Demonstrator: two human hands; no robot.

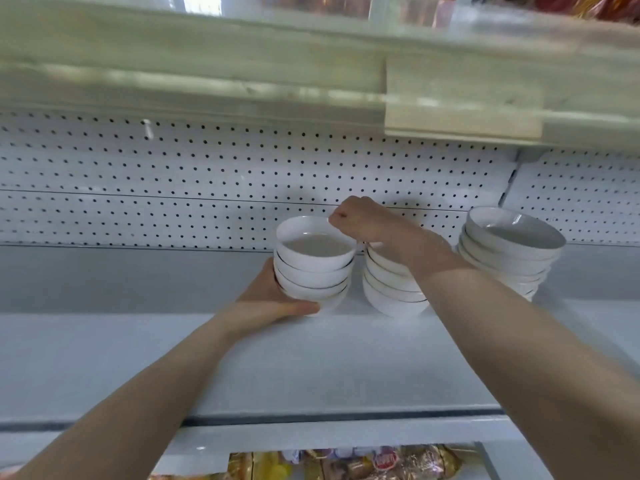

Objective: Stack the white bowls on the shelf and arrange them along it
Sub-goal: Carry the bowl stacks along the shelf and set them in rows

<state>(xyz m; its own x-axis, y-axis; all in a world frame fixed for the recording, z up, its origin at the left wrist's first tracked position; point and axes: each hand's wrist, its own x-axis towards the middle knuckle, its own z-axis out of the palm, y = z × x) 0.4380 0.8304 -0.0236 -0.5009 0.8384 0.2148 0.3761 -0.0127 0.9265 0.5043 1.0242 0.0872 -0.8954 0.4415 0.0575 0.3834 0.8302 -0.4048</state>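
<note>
White shelf (104, 358) runs across the view, pegboard (207, 174) behind it, a pale upper shelf (207, 81) above. Both your bare arms reach up and forward onto the shelf. Three piles of white bowls stand toward its back, each bowl with a thin dark rim line: left stack (313, 271) of four, middle stack (391, 292) just beside it, taller right stack (509, 251) further right and leaning a little. Your left hand (273, 299) cups the bottom of the left stack, fingers wrapped round the far side, thumb laid along the front of the lowest bowl. Your right hand (363, 220) is bent down at the wrist over the middle stack, fingers curled, knuckles at the rim of the left stack's top bowl; can't tell if it grips anything. Packets (346, 462) show below the shelf edge.
</note>
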